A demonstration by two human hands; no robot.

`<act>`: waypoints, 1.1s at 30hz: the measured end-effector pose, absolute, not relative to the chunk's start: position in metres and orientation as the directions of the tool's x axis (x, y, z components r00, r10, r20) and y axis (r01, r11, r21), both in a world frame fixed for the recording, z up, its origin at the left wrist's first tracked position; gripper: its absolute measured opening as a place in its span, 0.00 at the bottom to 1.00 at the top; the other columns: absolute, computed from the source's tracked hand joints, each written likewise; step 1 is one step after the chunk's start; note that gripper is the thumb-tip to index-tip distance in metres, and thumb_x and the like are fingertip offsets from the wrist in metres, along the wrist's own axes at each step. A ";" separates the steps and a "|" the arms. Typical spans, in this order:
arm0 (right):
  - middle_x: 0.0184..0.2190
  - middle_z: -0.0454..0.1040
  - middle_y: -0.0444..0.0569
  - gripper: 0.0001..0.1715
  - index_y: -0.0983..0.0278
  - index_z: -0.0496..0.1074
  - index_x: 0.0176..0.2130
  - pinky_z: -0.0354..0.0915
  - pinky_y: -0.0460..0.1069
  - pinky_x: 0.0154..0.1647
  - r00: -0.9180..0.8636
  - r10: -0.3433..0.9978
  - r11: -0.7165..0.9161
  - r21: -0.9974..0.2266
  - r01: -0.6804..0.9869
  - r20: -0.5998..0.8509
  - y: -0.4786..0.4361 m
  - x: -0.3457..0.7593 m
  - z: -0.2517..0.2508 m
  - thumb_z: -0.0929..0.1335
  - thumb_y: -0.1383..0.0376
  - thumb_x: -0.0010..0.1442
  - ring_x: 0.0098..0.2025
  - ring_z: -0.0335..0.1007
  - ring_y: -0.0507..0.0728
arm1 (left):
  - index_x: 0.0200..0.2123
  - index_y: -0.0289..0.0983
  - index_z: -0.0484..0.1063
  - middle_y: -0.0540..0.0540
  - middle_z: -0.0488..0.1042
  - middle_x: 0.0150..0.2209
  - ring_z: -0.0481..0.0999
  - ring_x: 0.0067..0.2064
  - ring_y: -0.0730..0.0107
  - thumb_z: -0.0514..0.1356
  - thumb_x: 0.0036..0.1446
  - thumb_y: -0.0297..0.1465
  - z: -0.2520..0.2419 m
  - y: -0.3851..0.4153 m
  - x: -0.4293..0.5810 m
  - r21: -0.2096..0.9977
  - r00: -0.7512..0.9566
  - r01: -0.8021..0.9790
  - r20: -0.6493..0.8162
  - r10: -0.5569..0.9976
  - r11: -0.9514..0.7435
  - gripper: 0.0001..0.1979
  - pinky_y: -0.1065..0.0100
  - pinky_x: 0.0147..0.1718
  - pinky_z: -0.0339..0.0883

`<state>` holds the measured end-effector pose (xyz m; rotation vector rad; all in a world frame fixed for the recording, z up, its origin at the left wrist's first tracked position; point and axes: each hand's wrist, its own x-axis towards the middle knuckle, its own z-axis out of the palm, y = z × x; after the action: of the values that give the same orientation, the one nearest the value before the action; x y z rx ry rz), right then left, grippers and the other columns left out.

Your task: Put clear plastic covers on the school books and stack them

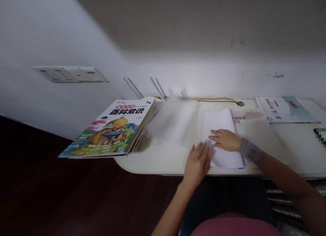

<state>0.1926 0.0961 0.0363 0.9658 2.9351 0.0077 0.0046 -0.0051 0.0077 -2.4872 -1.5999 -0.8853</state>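
My right hand [225, 139] lies flat, fingers stretched out, on the white back of a thin booklet [221, 125] near the desk's front edge. My left hand [197, 160] rests flat beside it on a clear plastic sheet [175, 122], fingers spread, touching the booklet's left edge. A grey band wraps my right wrist [251, 151]. Under the white booklet lies another book with a beige printed cover [246, 115]. The plastic sheet looks blurred.
A stack of picture books [114, 130] with a colourful cartoon cover hangs over the white desk's [152, 159] left end. A book with a teal and white cover [285, 109] lies at the back right. A yellow cable [216, 99] runs along the wall. Wall sockets [71, 74] sit at left.
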 end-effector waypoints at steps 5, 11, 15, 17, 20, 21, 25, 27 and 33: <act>0.63 0.55 0.51 0.25 0.57 0.59 0.60 0.57 0.58 0.53 -0.761 0.649 0.759 0.083 0.646 -0.011 0.126 0.190 0.032 0.57 0.57 0.65 0.58 0.58 0.63 | 0.44 0.37 0.73 0.41 0.73 0.50 0.68 0.56 0.56 0.52 0.61 0.32 0.001 -0.029 0.031 0.285 0.411 0.778 0.442 0.797 -0.560 0.13 0.49 0.52 0.65; 0.63 0.55 0.51 0.25 0.57 0.57 0.61 0.50 0.62 0.59 -0.724 0.690 0.722 0.057 0.689 0.021 0.176 0.172 0.023 0.54 0.57 0.66 0.63 0.50 0.62 | 0.44 0.36 0.73 0.42 0.74 0.49 0.69 0.55 0.56 0.53 0.61 0.30 -0.006 -0.028 0.027 0.278 0.406 0.777 0.464 0.787 -0.565 0.12 0.48 0.53 0.64; 0.61 0.58 0.54 0.24 0.59 0.59 0.59 0.54 0.62 0.57 -0.713 0.697 0.711 0.054 0.701 0.072 0.196 0.159 0.021 0.57 0.57 0.66 0.61 0.54 0.62 | 0.44 0.36 0.73 0.42 0.75 0.48 0.69 0.54 0.57 0.54 0.60 0.30 -0.004 -0.028 0.025 0.280 0.405 0.767 0.485 0.775 -0.577 0.12 0.49 0.54 0.64; 0.58 0.62 0.55 0.22 0.61 0.62 0.56 0.59 0.61 0.54 -0.714 0.693 0.713 0.053 0.699 0.093 0.199 0.155 0.022 0.60 0.57 0.65 0.57 0.60 0.62 | 0.44 0.36 0.73 0.42 0.75 0.48 0.70 0.54 0.57 0.54 0.60 0.29 -0.004 -0.029 0.025 0.279 0.401 0.762 0.505 0.764 -0.584 0.12 0.49 0.53 0.64; 0.52 0.66 0.53 0.21 0.64 0.64 0.52 0.66 0.59 0.47 -0.721 0.683 0.721 0.051 0.691 0.120 0.198 0.152 0.027 0.64 0.58 0.62 0.49 0.67 0.59 | 0.43 0.36 0.73 0.43 0.75 0.47 0.71 0.53 0.58 0.53 0.59 0.28 -0.006 -0.028 0.026 0.277 0.384 0.765 0.527 0.758 -0.581 0.11 0.50 0.53 0.64; 0.50 0.67 0.52 0.20 0.64 0.65 0.52 0.67 0.58 0.45 -0.723 0.679 0.724 0.050 0.688 0.128 0.197 0.152 0.030 0.65 0.59 0.61 0.47 0.68 0.58 | 0.43 0.36 0.73 0.43 0.75 0.47 0.71 0.53 0.58 0.54 0.59 0.28 -0.006 -0.027 0.026 0.280 0.380 0.767 0.527 0.760 -0.577 0.11 0.50 0.53 0.64; 0.50 0.67 0.52 0.20 0.64 0.65 0.51 0.67 0.57 0.45 -0.730 0.667 0.734 0.037 0.678 0.149 0.186 0.169 0.043 0.65 0.59 0.62 0.46 0.68 0.58 | 0.42 0.37 0.74 0.43 0.76 0.46 0.71 0.53 0.60 0.53 0.60 0.28 -0.007 -0.028 0.025 0.293 0.379 0.770 0.505 0.776 -0.567 0.11 0.51 0.54 0.64; 0.51 0.68 0.53 0.18 0.64 0.66 0.51 0.65 0.57 0.49 -0.719 0.672 0.728 0.022 0.686 0.176 0.177 0.193 0.047 0.62 0.60 0.64 0.49 0.67 0.58 | 0.42 0.37 0.73 0.43 0.76 0.46 0.70 0.54 0.59 0.53 0.60 0.29 -0.006 -0.029 0.026 0.294 0.375 0.777 0.494 0.784 -0.557 0.11 0.50 0.55 0.62; 0.55 0.66 0.62 0.27 0.72 0.64 0.55 0.59 0.58 0.57 -0.490 0.803 0.532 -0.039 0.846 0.338 0.128 0.305 0.020 0.53 0.60 0.66 0.58 0.61 0.62 | 0.57 0.31 0.61 0.35 0.63 0.59 0.59 0.62 0.59 0.46 0.63 0.28 0.012 -0.018 0.052 0.371 0.316 0.766 0.495 0.810 -0.525 0.20 0.54 0.57 0.60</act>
<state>0.3053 0.1280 0.0203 1.6799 3.0183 0.2324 0.0518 -0.0178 0.0123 -2.6021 -1.5603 -1.0450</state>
